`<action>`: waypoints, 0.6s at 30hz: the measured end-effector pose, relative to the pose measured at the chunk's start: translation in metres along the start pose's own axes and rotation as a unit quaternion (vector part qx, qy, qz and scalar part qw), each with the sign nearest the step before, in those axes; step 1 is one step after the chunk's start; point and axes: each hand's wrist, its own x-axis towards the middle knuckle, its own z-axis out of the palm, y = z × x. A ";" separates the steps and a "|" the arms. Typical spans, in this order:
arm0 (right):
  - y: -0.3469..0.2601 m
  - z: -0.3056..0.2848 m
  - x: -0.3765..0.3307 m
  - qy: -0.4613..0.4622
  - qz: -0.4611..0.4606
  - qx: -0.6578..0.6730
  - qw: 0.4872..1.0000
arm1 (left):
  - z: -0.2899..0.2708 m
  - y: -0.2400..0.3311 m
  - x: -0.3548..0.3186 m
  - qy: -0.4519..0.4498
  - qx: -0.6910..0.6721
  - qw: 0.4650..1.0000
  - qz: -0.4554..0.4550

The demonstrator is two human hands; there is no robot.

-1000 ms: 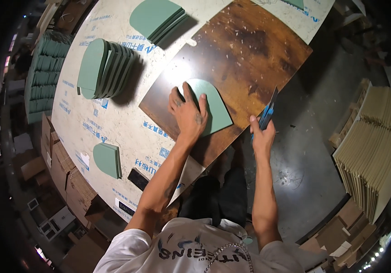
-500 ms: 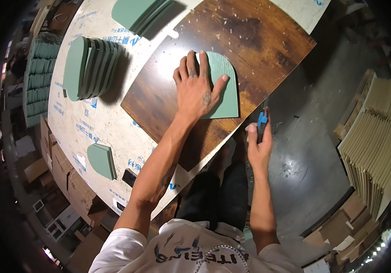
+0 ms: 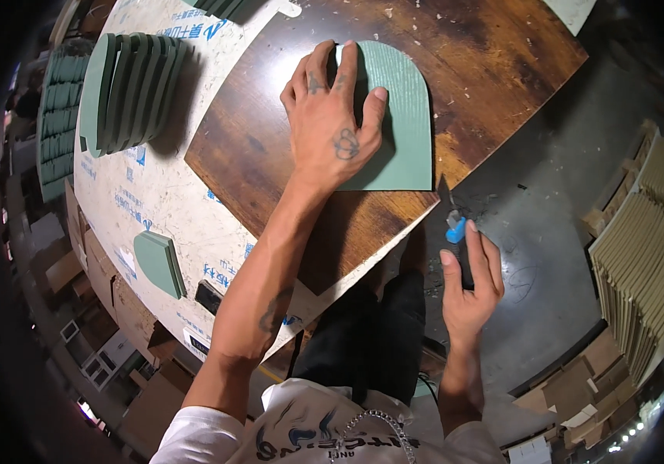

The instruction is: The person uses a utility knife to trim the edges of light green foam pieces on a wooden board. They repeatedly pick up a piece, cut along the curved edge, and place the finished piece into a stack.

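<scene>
A green arched panel (image 3: pixel 403 116) with a fine wood-grain face lies on the brown wood-patterned board (image 3: pixel 486 46). My left hand (image 3: pixel 330 124) rests on its left part, open, thumb out and fingers stretched toward the curved top. At the right, beyond the board's near corner, my right hand (image 3: pixel 475 290) is closed around the dark handle of a utility knife (image 3: pixel 456 228). The knife has a blue slider, and its blade points up beside the panel's lower right corner; whether they touch I cannot tell.
Stacked green arched panels (image 3: pixel 127 97) stand on the white printed table (image 3: pixel 158 182) at the left. A smaller green pair (image 3: pixel 160 263) and a black phone (image 3: pixel 210 296) lie nearer me. Tan sheets (image 3: pixel 641 259) lean in a stack at the far right.
The panel and board appear larger and shifted in view, as though my head moved closer. My right hand and the utility knife have moved right and nearer to me.
</scene>
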 end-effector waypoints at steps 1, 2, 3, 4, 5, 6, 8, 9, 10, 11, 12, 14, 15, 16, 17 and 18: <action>0.001 0.001 -0.001 0.007 0.001 -0.008 1.000 | 0.000 -0.001 -0.001 -0.001 -0.007 1.000 0.002; 0.001 0.003 -0.002 0.003 0.008 0.007 1.000 | 0.001 -0.002 -0.001 0.001 -0.016 1.000 0.003; 0.000 0.005 -0.002 -0.001 0.016 0.022 1.000 | 0.001 -0.004 -0.002 0.001 -0.017 1.000 0.006; -0.002 0.005 -0.004 -0.004 0.014 0.023 1.000 | 0.000 -0.004 -0.001 0.002 -0.021 1.000 0.010; -0.004 0.006 -0.006 -0.008 0.013 0.025 1.000 | 0.000 -0.003 -0.001 0.002 -0.025 1.000 0.015; -0.006 0.006 -0.007 -0.018 0.006 0.010 1.000 | 0.000 -0.003 0.000 0.004 -0.012 1.000 0.012; -0.011 0.007 -0.009 -0.020 -0.008 -0.011 1.000 | 0.005 0.002 0.000 0.008 0.009 1.000 0.004; -0.013 0.007 -0.009 -0.017 -0.013 -0.025 0.999 | 0.005 0.004 0.000 0.007 0.033 0.999 -0.003; -0.011 0.007 -0.008 -0.016 -0.018 -0.037 0.999 | 0.006 0.008 0.001 0.005 0.052 0.999 -0.006; -0.010 0.004 -0.005 -0.019 -0.024 -0.043 0.999 | 0.008 0.010 0.001 0.003 0.072 0.997 -0.008; -0.010 -0.001 -0.002 -0.022 -0.029 -0.049 0.998 | 0.010 0.013 -0.001 -0.010 0.084 0.996 -0.022; -0.006 -0.004 0.002 -0.021 -0.053 -0.074 0.996 | 0.011 0.013 -0.002 -0.006 0.096 0.995 -0.015; -0.004 -0.006 0.004 -0.022 -0.047 -0.094 0.994 | 0.013 0.011 -0.002 0.007 0.110 0.994 0.006; -0.003 -0.006 0.006 -0.027 -0.046 -0.108 0.993 | 0.012 0.008 -0.002 0.013 0.110 0.994 0.018; -0.002 -0.007 0.007 -0.033 -0.045 -0.122 0.991 | 0.012 0.009 -0.003 0.010 0.106 0.994 0.018; 0.000 -0.007 0.006 -0.028 -0.043 -0.125 0.991 | 0.012 0.010 -0.003 0.007 0.101 0.995 0.018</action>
